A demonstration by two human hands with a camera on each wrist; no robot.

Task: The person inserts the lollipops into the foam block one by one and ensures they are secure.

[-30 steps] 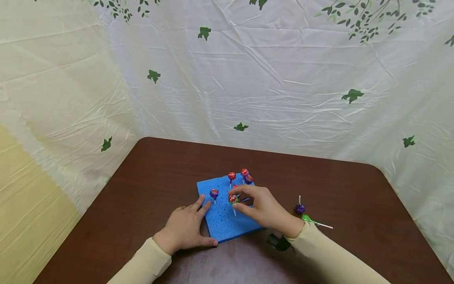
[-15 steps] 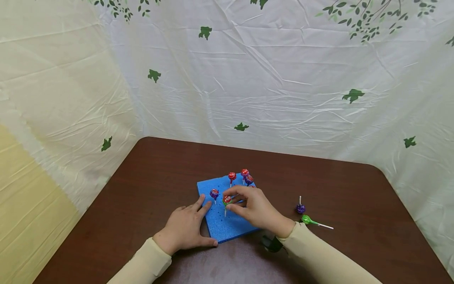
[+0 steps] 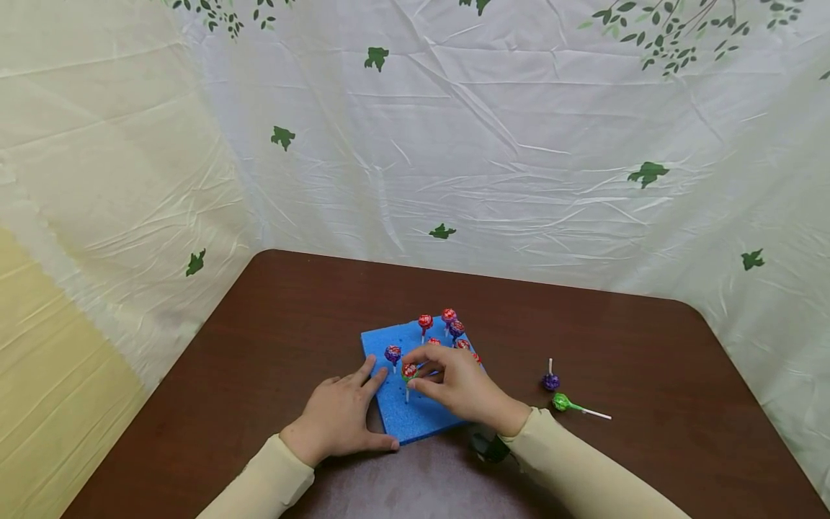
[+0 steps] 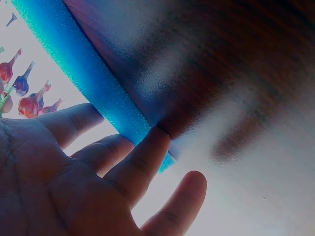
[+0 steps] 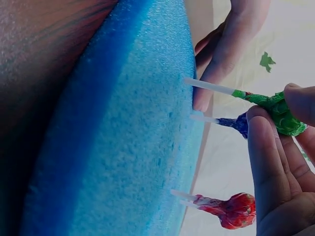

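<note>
In the head view, a blue foam board with small holes lies on the table. My right hand pinches a green-and-red wrapped lollipop between thumb and fingers, its white stick pointing down at the board. From the right wrist view, I cannot tell whether the tip of the green lollipop's stick is in the foam. My left hand rests spread on the board's left edge, its fingers straight. A purple lollipop stands just behind the held one. Several more, such as a red lollipop, stand farther back.
Right of the board, a purple lollipop stands head down on the brown table, stick up. Beside it lies a green lollipop. A dark device sits under my right wrist. White cloth hangs behind the table.
My right hand has moved left and slightly nearer with the green-and-red lollipop, uncovering red lollipops at the board's right side. My left hand has stayed in place.
</note>
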